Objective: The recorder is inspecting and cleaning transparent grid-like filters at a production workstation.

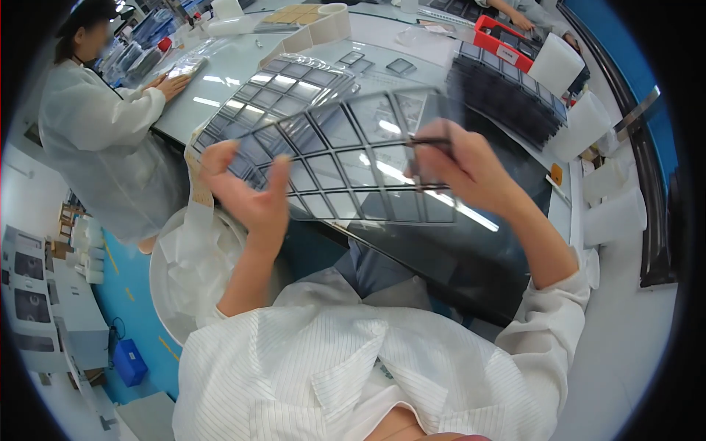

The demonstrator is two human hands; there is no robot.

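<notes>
A clear plastic tray (346, 165) with a grid of dark-edged rectangular cells is held up in front of me, tilted above the table. My left hand (254, 195) is closed on its left edge, thumb in front. Motion blurs my right hand (467, 162), which grips the right end; a dark strip shows by its fingers, too smeared to name. Behind the held tray lies a stack of similar gridded trays (294, 84), partly covered by it. Another tall pile of dark-framed trays (507, 92) stands at the back right.
Small framed pieces (401, 67) lie on the glossy table. A red bin (504, 42) and white rolls (588, 121) stand at the right. Below left is a white tub (165, 287) with crumpled white material. A co-worker (103, 125) stands at left; another person's hand (521, 20) shows at back right.
</notes>
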